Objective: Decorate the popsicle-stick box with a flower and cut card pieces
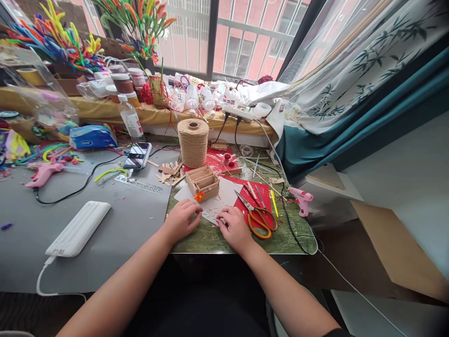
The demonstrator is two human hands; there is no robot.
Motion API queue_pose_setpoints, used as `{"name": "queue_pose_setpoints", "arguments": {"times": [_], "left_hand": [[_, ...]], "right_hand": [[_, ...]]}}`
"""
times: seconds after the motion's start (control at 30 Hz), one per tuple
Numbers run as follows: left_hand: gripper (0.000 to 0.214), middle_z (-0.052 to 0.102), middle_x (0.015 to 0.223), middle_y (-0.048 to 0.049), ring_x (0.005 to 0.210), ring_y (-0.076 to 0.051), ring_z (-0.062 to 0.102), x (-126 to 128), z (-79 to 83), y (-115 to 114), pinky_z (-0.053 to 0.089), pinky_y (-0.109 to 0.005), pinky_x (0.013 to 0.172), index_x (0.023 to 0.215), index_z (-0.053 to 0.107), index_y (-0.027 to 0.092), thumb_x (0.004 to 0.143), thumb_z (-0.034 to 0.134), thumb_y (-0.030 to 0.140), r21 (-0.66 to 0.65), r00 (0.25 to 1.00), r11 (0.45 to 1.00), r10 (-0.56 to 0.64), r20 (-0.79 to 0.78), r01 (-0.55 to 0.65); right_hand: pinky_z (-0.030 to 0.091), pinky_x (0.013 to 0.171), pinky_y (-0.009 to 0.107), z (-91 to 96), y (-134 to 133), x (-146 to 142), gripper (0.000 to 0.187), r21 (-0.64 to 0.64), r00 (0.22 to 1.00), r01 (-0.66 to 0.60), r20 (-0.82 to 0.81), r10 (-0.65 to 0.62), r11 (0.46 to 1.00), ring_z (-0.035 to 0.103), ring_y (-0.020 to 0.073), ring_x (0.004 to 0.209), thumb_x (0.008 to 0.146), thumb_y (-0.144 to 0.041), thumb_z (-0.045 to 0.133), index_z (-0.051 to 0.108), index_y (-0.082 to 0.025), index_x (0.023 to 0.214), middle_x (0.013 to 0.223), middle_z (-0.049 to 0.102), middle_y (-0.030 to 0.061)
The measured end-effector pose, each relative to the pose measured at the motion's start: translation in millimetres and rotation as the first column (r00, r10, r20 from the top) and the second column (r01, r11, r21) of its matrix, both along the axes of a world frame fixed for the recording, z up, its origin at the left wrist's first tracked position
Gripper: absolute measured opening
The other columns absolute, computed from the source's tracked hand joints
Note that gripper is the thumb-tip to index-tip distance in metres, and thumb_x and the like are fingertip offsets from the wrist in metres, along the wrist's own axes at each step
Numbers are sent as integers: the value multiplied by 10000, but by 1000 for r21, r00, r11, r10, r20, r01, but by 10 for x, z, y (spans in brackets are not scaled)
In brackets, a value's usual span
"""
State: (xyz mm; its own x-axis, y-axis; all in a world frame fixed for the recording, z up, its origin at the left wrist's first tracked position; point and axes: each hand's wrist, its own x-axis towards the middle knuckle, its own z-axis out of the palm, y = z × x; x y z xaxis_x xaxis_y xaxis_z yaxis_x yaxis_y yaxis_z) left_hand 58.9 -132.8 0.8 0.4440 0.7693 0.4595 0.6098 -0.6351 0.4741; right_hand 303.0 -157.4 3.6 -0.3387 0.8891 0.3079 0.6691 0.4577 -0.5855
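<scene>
My left hand [181, 218] rests at the near left edge of a white sheet of paper [229, 189], fingers loosely bent, thumb apart from them, nothing visible in it. On the sheet's near right edge is my right hand [235, 226], its fingertips and thumb drawn together; whatever they may hold is too small to make out. Small pale scraps [214, 211] lie between the hands. Just beyond them stands a small wooden box [206, 189] with divided compartments and an orange flower [199, 196] on its front corner. Scissors [259, 220] with orange-brown handles lie right of my right hand.
A twine spool [192, 145] stands behind the box, wooden sticks [169, 173] left of it. A pink glue gun [300, 200] is at the right edge, another glue gun [45, 172] at left. A phone [137, 155], power bank [79, 229] and yellow pen [274, 203] lie around.
</scene>
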Motion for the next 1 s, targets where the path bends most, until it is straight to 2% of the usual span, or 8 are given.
{"name": "queue_pose_setpoints", "arguments": {"times": [0.13, 0.33, 0.5, 0.6, 0.7, 0.8, 0.9, 1.0], "left_hand": [[156, 732, 958, -56, 914, -224, 643, 130, 50, -152, 492, -365, 843, 1074, 682, 242, 977, 604, 335, -145, 986, 979, -156, -58, 147], [184, 686, 807, -30, 775, -191, 617, 269, 91, -409, 451, -308, 730, 938, 704, 246, 982, 561, 355, -390, 995, 915, -90, 46, 100], [189, 658, 775, -24, 747, -181, 586, 263, 140, -527, 422, -300, 720, 881, 690, 233, 964, 546, 325, -464, 990, 875, -113, 83, 139], [163, 621, 739, -12, 715, -168, 551, 269, 118, -544, 397, -292, 691, 803, 653, 218, 922, 568, 291, -498, 988, 856, -85, 130, 140], [205, 567, 707, 5, 683, -158, 508, 280, 73, -500, 383, -282, 667, 768, 595, 210, 926, 559, 335, -579, 954, 814, 140, 265, 41], [264, 507, 667, 26, 628, -142, 445, 287, 31, -398, 360, -267, 625, 753, 537, 212, 934, 541, 404, -687, 844, 726, 368, 390, 1], [304, 459, 628, 37, 583, -136, 395, 294, -12, -297, 328, -258, 582, 736, 515, 217, 917, 554, 458, -718, 788, 695, 449, 421, -12], [323, 412, 608, 49, 562, -133, 360, 296, -48, -255, 314, -256, 571, 749, 519, 219, 922, 560, 488, -715, 775, 698, 467, 425, -29]], "right_hand": [[450, 883, 356, 90, -101, 47, 83, -54, 990, -82, -117, 75, 995, 595, 215, 935, 993, -199, 610, 682, -228, 965, 945, 687, 40], [475, 858, 343, 237, -199, 156, 102, -159, 975, -199, -127, 180, 967, 612, 205, 922, 1004, -216, 592, 671, -215, 939, 932, 691, 47], [492, 827, 327, 303, -291, 133, 105, -255, 958, -278, -143, 248, 926, 618, 190, 882, 995, -225, 598, 674, -211, 923, 896, 686, 36], [510, 848, 331, 337, -305, 184, 103, -255, 952, -294, -165, 258, 921, 634, 197, 917, 1001, -275, 605, 689, -217, 1008, 948, 697, 47], [520, 919, 368, 367, -201, 445, 202, -172, 987, -134, -111, 116, 976, 645, 225, 1010, 1003, -321, 601, 672, -219, 1163, 1081, 698, 85], [488, 1009, 442, 328, -34, 874, 211, -51, 983, 149, 118, -142, 988, 632, 277, 1107, 973, -250, 602, 681, -199, 1163, 1130, 688, 118], [504, 976, 471, 182, 66, 1250, 306, -67, 909, 290, 333, -252, 955, 656, 306, 1056, 866, -183, 694, 694, -167, 1171, 1110, 689, 146], [515, 970, 446, -21, 73, 1419, 393, -118, 913, 262, 352, -207, 958, 678, 289, 1058, 824, -175, 722, 672, -164, 1214, 1152, 692, 149]]}}
